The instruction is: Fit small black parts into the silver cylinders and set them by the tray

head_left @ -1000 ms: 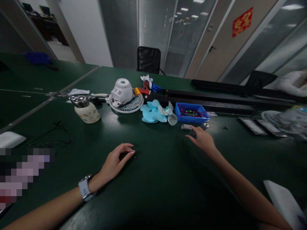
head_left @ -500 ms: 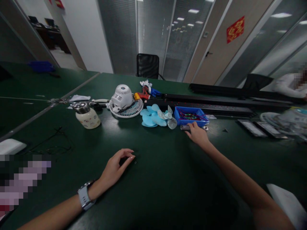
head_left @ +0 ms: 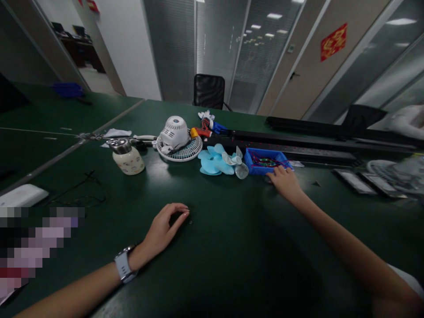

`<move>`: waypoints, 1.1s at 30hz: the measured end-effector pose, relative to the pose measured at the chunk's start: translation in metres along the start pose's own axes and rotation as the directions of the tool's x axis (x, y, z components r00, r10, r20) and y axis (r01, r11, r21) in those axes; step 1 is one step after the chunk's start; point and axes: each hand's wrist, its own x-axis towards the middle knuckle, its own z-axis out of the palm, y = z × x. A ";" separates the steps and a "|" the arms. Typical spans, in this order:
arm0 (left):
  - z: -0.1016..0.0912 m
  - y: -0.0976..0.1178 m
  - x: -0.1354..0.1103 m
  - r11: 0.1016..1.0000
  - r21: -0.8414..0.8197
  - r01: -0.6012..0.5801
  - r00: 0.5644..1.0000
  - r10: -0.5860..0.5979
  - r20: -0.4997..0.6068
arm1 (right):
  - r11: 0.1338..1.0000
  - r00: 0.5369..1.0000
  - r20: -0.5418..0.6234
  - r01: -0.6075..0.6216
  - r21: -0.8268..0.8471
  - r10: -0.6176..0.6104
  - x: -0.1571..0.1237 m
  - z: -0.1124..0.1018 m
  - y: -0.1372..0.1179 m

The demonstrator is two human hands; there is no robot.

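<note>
My right hand (head_left: 286,182) is at the front wall of a blue bin (head_left: 269,170), fingers bent over whatever lies under them. The held thing is hidden by the hand and blurred. Tangled wires and small green parts (head_left: 265,161) lie inside the bin. My left hand (head_left: 165,226), with a watch (head_left: 125,264) on its wrist, rests on the green table (head_left: 218,247). Its thumb and forefinger curve toward each other with a small gap and nothing visible between them. A tiny ring (head_left: 191,222) lies just beyond the fingertips.
Blue fan blades (head_left: 215,161) and clear blades (head_left: 239,163) lie left of the bin. Beyond are a white fan housing (head_left: 175,132), a red drill (head_left: 205,128) and long black rails (head_left: 298,152). A cream flask (head_left: 129,161) stands left. Another person's sleeve (head_left: 409,120) shows far right.
My right hand has shifted right along the bin's front. The small metal cylinder that lay by its fingers no longer shows there. My left hand is nearly still; the view has turned slightly left.
</note>
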 end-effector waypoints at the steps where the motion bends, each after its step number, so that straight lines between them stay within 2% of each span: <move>1: -0.001 0.002 -0.001 0.998 0.064 -0.013 0.999 0.015 -0.039 | 0.999 0.999 -0.011 0.031 -0.017 -0.031 0.000 0.001 0.003; 4: -0.009 0.004 -0.007 0.942 0.335 0.014 0.983 0.049 -0.178 | 0.995 0.994 -0.071 0.074 -0.064 -0.079 0.000 0.011 0.011; 6: -0.020 0.002 -0.012 0.853 0.503 0.142 0.958 0.009 -0.286 | 0.996 0.991 -0.112 0.060 -0.059 -0.067 0.001 0.020 0.015; 8: -0.033 -0.002 -0.020 0.745 0.591 0.311 0.914 -0.063 -0.401 | 0.998 0.989 -0.136 0.053 -0.039 -0.057 0.002 0.027 0.019; 11: -0.054 -0.008 -0.030 0.610 0.613 0.502 0.833 -0.149 -0.533 | 0.998 0.985 -0.164 0.058 -0.005 -0.058 0.001 0.032 0.021; 14: -0.071 -0.017 -0.037 0.534 0.600 0.596 0.772 -0.176 -0.611 | 0.999 0.974 -0.225 0.037 0.032 -0.029 -0.004 0.023 0.016; 16: -0.078 -0.025 -0.038 0.513 0.579 0.634 0.747 -0.214 -0.629 | 0.998 0.957 -0.288 0.004 0.058 0.012 -0.010 0.010 0.007; 18: -0.083 -0.035 -0.038 0.525 0.556 0.645 0.745 -0.271 -0.609 | 0.995 0.932 -0.359 -0.020 0.102 0.056 -0.019 -0.007 -0.008; 20: -0.084 -0.043 -0.035 0.577 0.556 0.598 0.781 -0.265 -0.565 | 0.980 0.913 -0.404 0.023 0.198 0.060 -0.029 -0.023 -0.033; 22: -0.080 -0.045 -0.033 0.654 0.586 0.479 0.842 -0.152 -0.518 | 0.925 0.914 -0.405 0.161 0.345 -0.008 -0.038 -0.035 -0.065; 24: -0.073 -0.040 -0.030 0.717 0.622 0.313 0.890 0.007 -0.456 | 0.806 0.918 -0.377 0.314 0.501 -0.123 -0.043 -0.042 -0.102; 26: -0.065 -0.031 -0.029 0.754 0.640 0.149 0.922 0.128 -0.365 | 0.684 0.908 -0.355 0.404 0.607 -0.221 -0.044 -0.046 -0.138; 28: -0.059 -0.024 -0.030 0.769 0.639 0.002 0.945 0.208 -0.253 | 0.596 0.888 -0.361 0.460 0.659 -0.286 -0.041 -0.050 -0.170; 30: -0.056 -0.022 -0.032 0.773 0.624 -0.113 0.954 0.260 -0.149 | 0.544 0.861 -0.394 0.509 0.667 -0.323 -0.036 -0.052 -0.194; 33: -0.057 -0.029 -0.034 0.779 0.594 -0.200 0.954 0.293 -0.063 | 0.516 0.833 -0.447 0.554 0.653 -0.327 -0.026 -0.054 -0.214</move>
